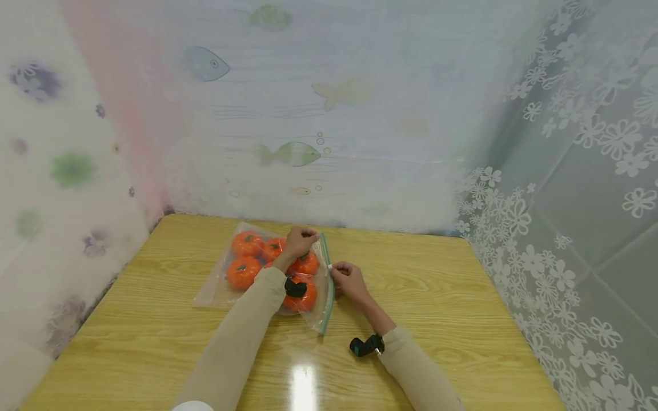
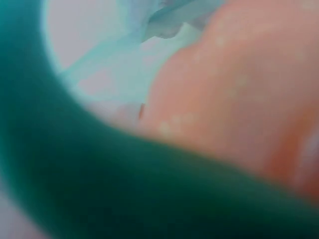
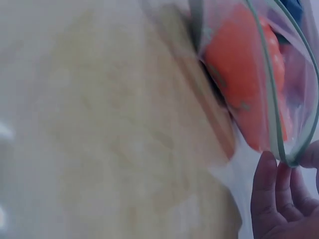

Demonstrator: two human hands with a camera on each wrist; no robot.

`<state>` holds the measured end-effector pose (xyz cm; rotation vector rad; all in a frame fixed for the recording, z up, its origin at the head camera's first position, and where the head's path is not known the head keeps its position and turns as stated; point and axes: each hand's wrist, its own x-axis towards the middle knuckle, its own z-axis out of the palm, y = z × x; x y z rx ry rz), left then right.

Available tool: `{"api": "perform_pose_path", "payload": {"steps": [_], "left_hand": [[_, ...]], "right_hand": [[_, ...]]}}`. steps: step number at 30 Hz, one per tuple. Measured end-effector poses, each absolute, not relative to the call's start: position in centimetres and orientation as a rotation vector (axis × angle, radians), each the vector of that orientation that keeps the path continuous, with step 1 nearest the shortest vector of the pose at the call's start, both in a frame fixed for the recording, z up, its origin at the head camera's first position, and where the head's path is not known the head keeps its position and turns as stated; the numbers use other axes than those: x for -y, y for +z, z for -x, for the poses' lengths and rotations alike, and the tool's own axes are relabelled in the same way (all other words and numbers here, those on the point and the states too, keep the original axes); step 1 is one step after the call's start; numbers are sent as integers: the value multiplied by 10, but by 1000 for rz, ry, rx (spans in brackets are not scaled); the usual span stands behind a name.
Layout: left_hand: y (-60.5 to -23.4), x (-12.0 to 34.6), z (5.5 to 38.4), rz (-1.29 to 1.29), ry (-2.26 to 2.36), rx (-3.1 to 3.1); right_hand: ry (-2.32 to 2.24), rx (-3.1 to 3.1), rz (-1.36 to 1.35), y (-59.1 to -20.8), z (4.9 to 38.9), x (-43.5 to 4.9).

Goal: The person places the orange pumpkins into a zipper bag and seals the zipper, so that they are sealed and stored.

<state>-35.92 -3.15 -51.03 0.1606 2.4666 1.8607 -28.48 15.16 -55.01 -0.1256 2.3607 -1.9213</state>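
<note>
A clear zip bag [image 1: 216,288] with a green seal strip [image 1: 329,305] lies on the table, holding several orange pumpkins [image 1: 244,273] with green stems. My left hand [image 1: 300,241] reaches over the bag and pinches its edge near the far end of the seal. At the middle of the strip, the thumb and fingers of my right hand [image 1: 350,281] pinch the seal beside a small white piece. The right wrist view shows the two seal edges apart above the fingertips, with an orange pumpkin [image 3: 241,69] behind the plastic. Blur hides the left fingers in the left wrist view.
The wooden table [image 1: 426,308] reaches back to a curtain [image 1: 385,114] printed with fish. Flowered sheets hang along both sides. Black wrist cameras sit on both wrists, the right one [image 1: 364,346] just above the tabletop.
</note>
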Motion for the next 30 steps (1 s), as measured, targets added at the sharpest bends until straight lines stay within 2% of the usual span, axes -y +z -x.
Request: {"api": "perform_pose_path", "payload": {"steps": [7,19,30], "left_hand": [[-511,32,360,-112,1890,-2465],[-514,37,363,-29,1951,-2456],[-512,42,360,-24,1979,-2480]], "right_hand": [[-1930,-2361,89,-547,265,-147],[-1977,-2268,94,-510,212,-135],[-2020,-2081,-46,-546,203,-134]]}}
